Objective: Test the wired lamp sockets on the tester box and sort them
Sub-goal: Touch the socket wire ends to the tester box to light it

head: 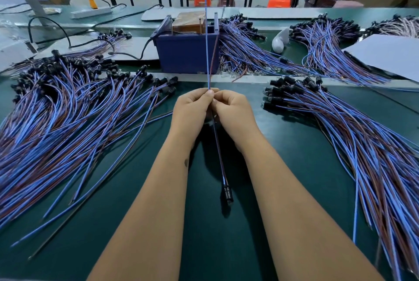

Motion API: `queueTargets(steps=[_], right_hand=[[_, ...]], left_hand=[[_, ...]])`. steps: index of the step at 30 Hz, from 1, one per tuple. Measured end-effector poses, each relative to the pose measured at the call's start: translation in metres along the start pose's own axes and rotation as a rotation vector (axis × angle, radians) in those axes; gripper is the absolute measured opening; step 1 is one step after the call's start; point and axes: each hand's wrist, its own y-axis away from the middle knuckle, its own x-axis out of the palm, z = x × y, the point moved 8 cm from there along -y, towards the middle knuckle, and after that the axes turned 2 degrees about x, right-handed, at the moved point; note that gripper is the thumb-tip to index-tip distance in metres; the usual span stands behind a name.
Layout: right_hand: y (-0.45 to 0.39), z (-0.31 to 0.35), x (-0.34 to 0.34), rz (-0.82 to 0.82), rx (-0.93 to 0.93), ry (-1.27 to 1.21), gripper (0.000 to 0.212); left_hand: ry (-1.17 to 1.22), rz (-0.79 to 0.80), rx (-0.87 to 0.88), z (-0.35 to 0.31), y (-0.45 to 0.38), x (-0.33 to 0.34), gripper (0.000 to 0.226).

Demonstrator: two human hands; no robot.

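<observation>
Wired lamp sockets in heaps across a dark green table [210,246]: largest heap [68,117] at left, blue and brown leads fanned toward the viewer, black socket heads at the far end. Second heap [362,144] at right, laid the same way. Further bundles [260,54] behind, beyond a pale strip across the table, to the right of the tester box [186,54], a dark blue open-topped box at centre rear with a brown block and upright metal posts inside. Black cable [65,38] trailing left from the box. White power strip [90,12] far left rear. Grey sheet [390,56] at right rear, over part of a bundle.

Both forearms reaching forward from the bottom edge, converging at centre, hands side by side and touching. Left hand [192,108] curled, thumb and forefinger pinching one socket's leads. Right hand [233,108] curled likewise, fingertips closed on the same leads just beside the left thumb. Held socket [227,192] hanging below and between the wrists, black, its leads running up into the hands. Above the pinch, blue lead [206,49] standing straight up in front of the tester box, brown lead [214,54] leaning slightly right alongside it. Whether either lead tip touches the box's posts: cannot tell.
</observation>
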Motion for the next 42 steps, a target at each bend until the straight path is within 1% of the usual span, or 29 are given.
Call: queueTargets(steps=[3,8,11,15,20,27,31,34,36,38,40,42], right_hand=[[-0.002,-0.001,-0.004,-0.041,0.01,0.031,0.015],[-0.003,-0.004,-0.018,-0.153,0.037,0.058,0.014],[-0.003,-0.004,-0.019,-0.172,0.032,0.047,0.014],[-0.002,-0.001,-0.017,-0.165,0.009,0.081,0.015],[-0.004,-0.002,-0.018,-0.175,-0.006,0.1,0.013],[-0.006,-0.004,-0.021,-0.214,-0.019,0.11,0.015],[-0.009,-0.007,-0.02,-0.207,-0.005,0.13,0.017],[-0.011,-0.009,-0.019,-0.198,-0.003,0.155,0.021],[-0.012,-0.01,-0.017,-0.186,-0.001,0.166,0.021],[-0.013,-0.011,-0.016,-0.177,-0.001,0.162,0.019],[-0.014,-0.011,-0.016,-0.175,-0.01,0.153,0.017],[-0.014,-0.011,-0.016,-0.176,-0.022,0.144,0.017]], left_hand=[[-0.008,-0.074,0.027,-0.001,-0.001,-0.007,0.02],[-0.119,-0.208,0.067,-0.004,0.0,-0.028,0.024],[-0.156,-0.258,0.07,-0.004,0.001,-0.032,0.024],[-0.199,-0.271,0.072,-0.006,0.001,-0.031,0.026],[-0.213,-0.294,0.036,-0.004,0.0,-0.034,0.026],[-0.184,-0.345,0.113,-0.012,0.004,-0.042,0.015],[-0.163,-0.394,0.115,-0.012,0.005,-0.046,0.017],[-0.106,-0.434,0.069,-0.008,0.004,-0.05,0.028],[-0.054,-0.449,0.044,-0.006,0.003,-0.051,0.031],[-0.041,-0.455,0.05,-0.007,0.003,-0.052,0.026],[-0.044,-0.458,0.077,-0.008,0.002,-0.052,0.017],[-0.048,-0.465,0.092,-0.01,0.001,-0.053,0.014]])
